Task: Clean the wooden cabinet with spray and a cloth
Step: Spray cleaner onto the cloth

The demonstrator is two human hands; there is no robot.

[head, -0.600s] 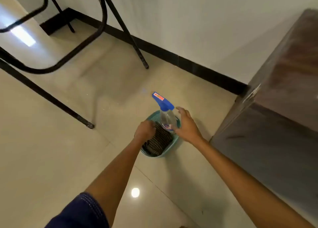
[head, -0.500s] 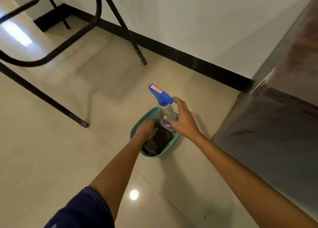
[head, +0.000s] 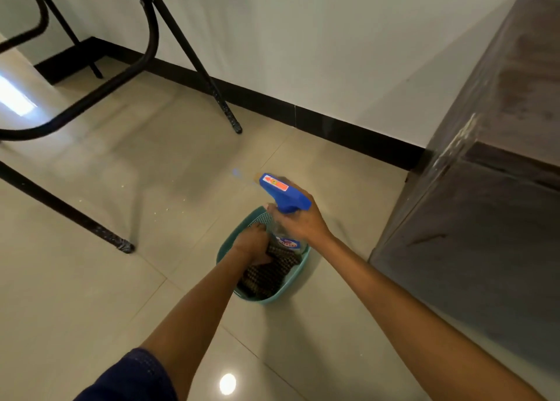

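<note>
At frame centre, the left hand (head: 251, 244) bunches the soft, limp cloth (head: 266, 275) in the teal basin (head: 298, 275) on the floor. Just beyond, the right hand (head: 298, 218) wraps the spray bottle (head: 285, 196) neck: light, rigid, likely slick. Cabinet (head: 472, 234) stands at right.

A teal plastic basket (head: 298, 288) sits on the beige tiled floor (head: 91, 279), near the front corner of the dark wooden cabinet (head: 485, 218) at the right. The right hand (head: 298, 220) is wrapped around the neck of a clear spray bottle (head: 285, 200) with a blue trigger head, its nozzle pointing left and away; the bottle's base is over the basket. The left hand (head: 251, 244) is closed on a dark checked cloth (head: 266, 276) lying in the basket. Black metal legs (head: 69, 212) stand on the floor at upper left, and a black skirting (head: 333, 122) runs along the white wall.
</note>
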